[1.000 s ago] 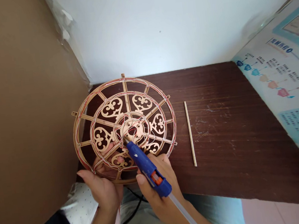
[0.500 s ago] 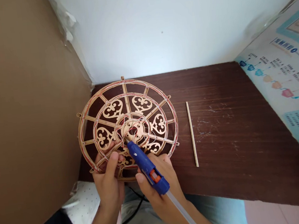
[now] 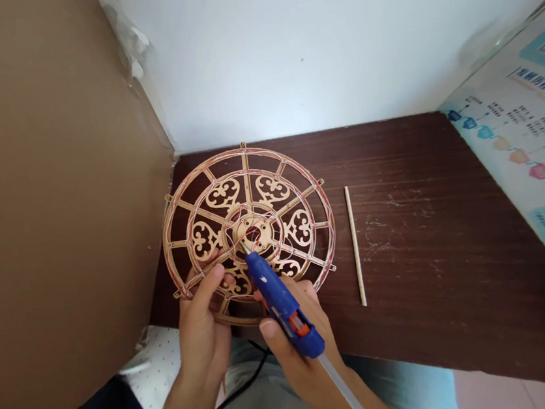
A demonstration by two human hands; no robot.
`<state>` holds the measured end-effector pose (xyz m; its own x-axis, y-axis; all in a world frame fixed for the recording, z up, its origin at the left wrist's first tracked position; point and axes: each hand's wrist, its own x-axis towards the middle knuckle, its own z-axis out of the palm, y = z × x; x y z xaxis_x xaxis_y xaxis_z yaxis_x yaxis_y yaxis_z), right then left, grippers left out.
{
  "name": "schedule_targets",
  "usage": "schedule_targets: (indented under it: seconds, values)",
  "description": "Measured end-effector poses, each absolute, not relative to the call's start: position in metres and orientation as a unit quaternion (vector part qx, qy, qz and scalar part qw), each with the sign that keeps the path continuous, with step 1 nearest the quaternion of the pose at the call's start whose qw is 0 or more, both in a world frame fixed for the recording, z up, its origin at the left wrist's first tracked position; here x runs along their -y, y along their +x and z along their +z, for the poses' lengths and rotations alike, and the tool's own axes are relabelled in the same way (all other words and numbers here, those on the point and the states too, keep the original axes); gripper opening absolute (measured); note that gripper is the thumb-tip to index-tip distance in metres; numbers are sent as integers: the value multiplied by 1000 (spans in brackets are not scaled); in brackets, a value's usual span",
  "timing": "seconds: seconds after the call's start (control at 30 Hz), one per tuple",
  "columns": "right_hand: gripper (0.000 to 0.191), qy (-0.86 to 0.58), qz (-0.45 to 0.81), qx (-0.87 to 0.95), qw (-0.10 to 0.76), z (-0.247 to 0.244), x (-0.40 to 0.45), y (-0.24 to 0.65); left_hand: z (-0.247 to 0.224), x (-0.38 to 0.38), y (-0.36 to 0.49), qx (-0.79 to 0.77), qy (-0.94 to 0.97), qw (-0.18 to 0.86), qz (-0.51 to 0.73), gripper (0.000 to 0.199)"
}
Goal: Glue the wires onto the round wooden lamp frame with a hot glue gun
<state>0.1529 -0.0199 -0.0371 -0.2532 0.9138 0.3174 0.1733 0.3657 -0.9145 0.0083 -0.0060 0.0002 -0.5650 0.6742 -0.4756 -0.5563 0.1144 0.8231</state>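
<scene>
"What are we counting from the head view?"

"We're seeing two hands: the left hand (image 3: 202, 340) is gripping one fretwork wheel (image 3: 247, 188) over the desk's (image 3: 426, 213) near edge, and the right hand (image 3: 295, 340) is wrapping around one blue glue gun (image 3: 284, 305), its nozzle (image 3: 247, 249) reaching the wheel's centre. One dowel (image 3: 354, 245) is lying apart."

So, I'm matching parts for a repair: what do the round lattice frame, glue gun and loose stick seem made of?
The round lattice frame looks like thin cut wood, pale and unpainted, going by its matte tan faces, though it could be card. The glue gun looks like glossy blue moulded plastic. The stick looks like bare wood, a matte pale dowel.
</scene>
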Motion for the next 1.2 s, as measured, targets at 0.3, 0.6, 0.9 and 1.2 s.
schedule_targets:
  seconds: [0.3,0.6,0.9,1.2]
  values:
    - [22,-423,449,616,490,-39,21,150,7,5,-27,-557,171,512,631,39]
    - [18,-427,442,625,481,-37,19,149,20,-4,-54,-604,232,511,566,52]
    - [23,-414,418,665,459,-36,21,151,31,-24,-59,-675,392,368,505,62]
    - [21,-430,396,658,475,-35,23,149,22,-34,-51,-729,432,263,462,67]
